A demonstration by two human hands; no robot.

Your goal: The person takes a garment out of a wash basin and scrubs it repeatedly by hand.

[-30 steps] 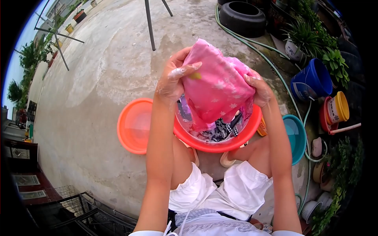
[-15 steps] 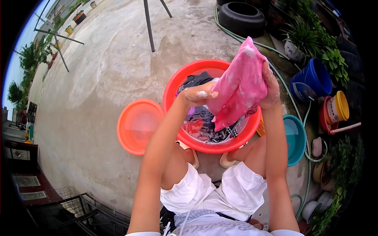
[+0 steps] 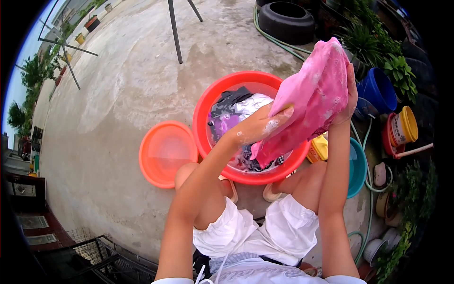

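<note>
A wet pink cloth (image 3: 312, 92) with soap suds hangs between my two hands, above the right side of a large red basin (image 3: 203, 102). My left hand (image 3: 269, 124), with foam on its back, grips the cloth's left edge. My right hand (image 3: 349, 97) holds the cloth from the right, its fingers partly behind the fabric. In the basin, dark clothes (image 3: 229, 100), a white cloth (image 3: 254, 104) and a purple cloth (image 3: 227, 122) lie in soapy water. The cloth hides part of the basin.
An orange basin (image 3: 153, 177) with water stands to the left. On the right are a yellow container (image 3: 318, 148), a teal basin (image 3: 357, 168), a blue bucket (image 3: 378, 94), a yellow bucket (image 3: 407, 125), a green hose (image 3: 370, 208) and potted plants. A black tire-like ring (image 3: 287, 23) lies behind.
The pink cloth has moved to the right and is now turned and bunched between my hands. Both hands have shifted right with it, uncovering more of the basin's left side.
</note>
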